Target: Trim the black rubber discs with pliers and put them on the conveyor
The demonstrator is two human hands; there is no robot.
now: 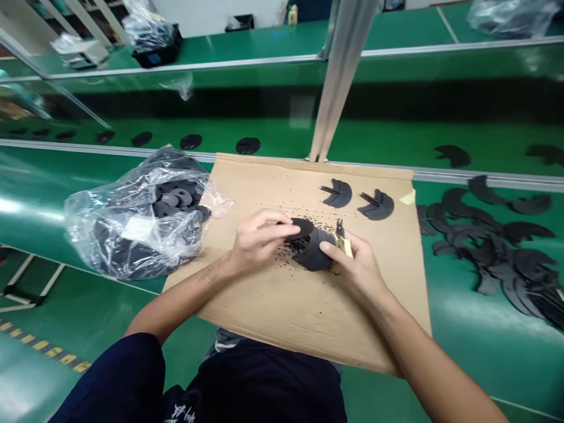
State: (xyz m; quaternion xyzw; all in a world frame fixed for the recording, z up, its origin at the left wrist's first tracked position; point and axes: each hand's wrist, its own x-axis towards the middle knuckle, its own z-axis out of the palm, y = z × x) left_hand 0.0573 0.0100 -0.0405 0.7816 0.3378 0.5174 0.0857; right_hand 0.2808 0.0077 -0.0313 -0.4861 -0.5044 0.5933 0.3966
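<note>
Over the cardboard sheet [273, 305], my left hand [258, 241] pinches a flat black oval piece [303, 227] between thumb and fingers. My right hand [361, 264] has its thumb on a dark curved plastic piece [314, 254], whose left side lies close to the oval piece; whether the two touch I cannot tell. Side cutters [341, 235] with pale yellow handles are also gripped in that hand, jaws pointing away from me. Tiny black scraps [286, 254] are scattered under and around both hands. Beyond them lie two dark curved parts with thin prongs [339, 194] [379, 205].
A clear plastic bag [132, 235] of black pieces stands to the left. Dark curved parts [497, 241] are heaped on the green bench at right. Black ovals [247, 145] sit in a row on the green surface behind. A metal post [341, 82] rises past the cardboard's far edge.
</note>
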